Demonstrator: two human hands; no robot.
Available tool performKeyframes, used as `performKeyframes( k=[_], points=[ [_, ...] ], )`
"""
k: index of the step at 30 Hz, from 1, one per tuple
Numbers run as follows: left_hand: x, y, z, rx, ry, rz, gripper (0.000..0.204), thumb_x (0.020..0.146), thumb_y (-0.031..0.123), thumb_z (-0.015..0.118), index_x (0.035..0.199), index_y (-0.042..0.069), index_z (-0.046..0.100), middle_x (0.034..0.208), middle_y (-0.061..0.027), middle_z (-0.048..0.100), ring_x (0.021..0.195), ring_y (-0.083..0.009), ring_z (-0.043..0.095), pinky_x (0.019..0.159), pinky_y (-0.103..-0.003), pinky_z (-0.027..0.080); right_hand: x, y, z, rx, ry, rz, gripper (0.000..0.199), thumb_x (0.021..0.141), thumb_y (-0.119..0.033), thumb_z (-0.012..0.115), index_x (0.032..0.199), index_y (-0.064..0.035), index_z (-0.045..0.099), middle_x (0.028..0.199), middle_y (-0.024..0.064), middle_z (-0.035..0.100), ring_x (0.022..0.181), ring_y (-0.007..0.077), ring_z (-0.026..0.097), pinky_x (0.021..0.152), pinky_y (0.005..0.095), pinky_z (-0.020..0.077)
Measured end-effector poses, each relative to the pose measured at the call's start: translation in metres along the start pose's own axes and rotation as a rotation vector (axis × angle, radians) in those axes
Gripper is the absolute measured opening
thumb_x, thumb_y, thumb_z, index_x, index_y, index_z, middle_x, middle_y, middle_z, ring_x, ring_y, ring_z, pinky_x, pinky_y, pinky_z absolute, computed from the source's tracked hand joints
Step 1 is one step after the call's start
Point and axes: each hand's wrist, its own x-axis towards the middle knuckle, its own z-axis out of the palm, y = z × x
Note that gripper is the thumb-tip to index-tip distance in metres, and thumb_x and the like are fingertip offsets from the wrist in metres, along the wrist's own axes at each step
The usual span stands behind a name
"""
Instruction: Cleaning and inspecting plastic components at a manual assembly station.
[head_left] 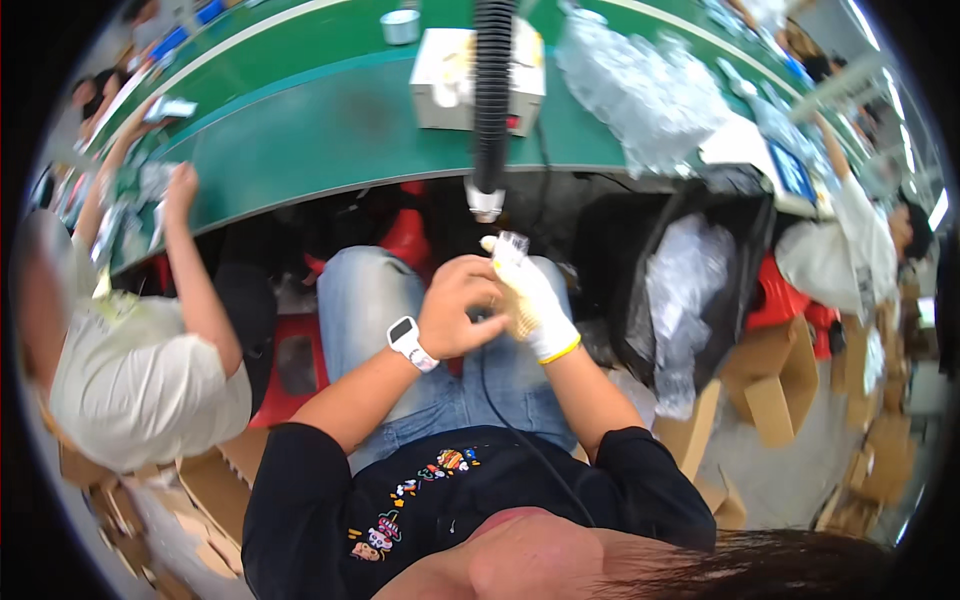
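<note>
Above my lap, my gloved right hand [525, 296] pinches a small clear plastic piece [515, 242] at its fingertips. The glove is white with yellow dots and a yellow cuff. Right beside it is my bare left hand [463, 306], its fingers bent toward the glove and the thumb apart from them, with nothing visible in it. A white watch [411, 343] sits on my left wrist. Just above the plastic piece hangs the metal tip [485, 203] of a black corrugated hose [492, 95], apart from my hands.
Ahead runs a green worktable [300, 145] bearing a white box [440, 90], a tin [400, 27] and a heap of clear plastic pieces [640, 90]. A black bag [625, 250] with clear plastic stands to my right. Co-workers sit on both sides; cardboard boxes [770, 385] lie on the floor.
</note>
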Motion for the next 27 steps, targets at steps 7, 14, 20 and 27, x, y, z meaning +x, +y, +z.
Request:
performKeyframes(
  k=[7, 14, 20, 27],
  points=[
    [-0.012, -0.023, -0.050, 0.068, 0.445, -0.294, 0.021, 0.081, 0.009, 0.076, 0.100, 0.004, 0.069, 0.109, -0.0133, 0.068, 0.105, -0.0332, 0.066, 0.094, -0.041, 0.052, 0.034, 0.000, 0.027, -0.727, -0.077, -0.365, 0.048, 0.087, -0.005, 0.072, 0.134, -0.0026, 0.062, 0.107, 0.0052, 0.068, 0.098, 0.0128, 0.067, 0.089, 0.0285, 0.0541],
    [0.055, -0.074, -0.114, 0.484, 0.547, -0.182, 0.026, 0.085, 0.018, 0.075, 0.107, 0.007, 0.069, 0.119, -0.0156, 0.067, 0.116, -0.0338, 0.062, 0.101, -0.044, 0.048, 0.054, 0.015, -0.043, -1.016, 0.042, -0.339, 0.047, 0.084, -0.004, 0.073, 0.131, -0.0030, 0.065, 0.099, 0.0034, 0.071, 0.090, 0.0119, 0.068, 0.086, 0.0271, 0.0544],
    [0.083, -0.144, -0.143, 0.981, 0.310, -0.448, 0.043, 0.092, 0.036, 0.068, 0.127, 0.010, 0.065, 0.140, -0.0143, 0.059, 0.133, -0.0361, 0.052, 0.109, -0.052, 0.042, 0.053, 0.024, -0.070, -1.180, 0.329, -0.248, 0.043, 0.085, -0.005, 0.076, 0.126, -0.0019, 0.066, 0.097, 0.0054, 0.073, 0.088, 0.0137, 0.069, 0.085, 0.0283, 0.0555],
    [0.101, -0.143, -0.123, 1.065, 0.105, -0.552, 0.054, 0.093, 0.048, 0.061, 0.137, 0.017, 0.063, 0.144, -0.0137, 0.058, 0.137, -0.0365, 0.050, 0.105, -0.058, 0.043, 0.018, -0.011, -0.085, -1.472, 0.478, -0.311, 0.039, 0.086, -0.019, 0.075, 0.123, -0.0094, 0.070, 0.095, 0.0091, 0.075, 0.087, 0.0186, 0.072, 0.084, 0.0332, 0.0571]
  ],
)
